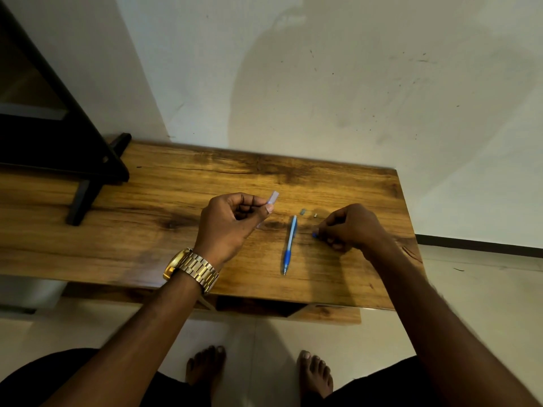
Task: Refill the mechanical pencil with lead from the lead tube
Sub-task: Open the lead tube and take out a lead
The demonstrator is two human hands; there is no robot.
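A blue and white mechanical pencil point(290, 245) lies on the wooden table point(176, 230), tip toward me. My left hand point(232, 221) is raised just left of it and pinches a pale translucent lead tube point(272, 198) between thumb and fingers. My right hand point(349, 227) rests on the table to the right of the pencil, fingers curled around a small blue piece point(315, 235), which looks like a cap. Two tiny parts lie beyond the pencil's far end: a small dark piece point(302, 212) and a small metal piece point(315, 215).
A black stand point(88, 171) with a dark panel occupies the table's left end. A white wall rises behind the table. The table's right edge runs near my right forearm. My bare feet point(258, 371) stand on the tiled floor below.
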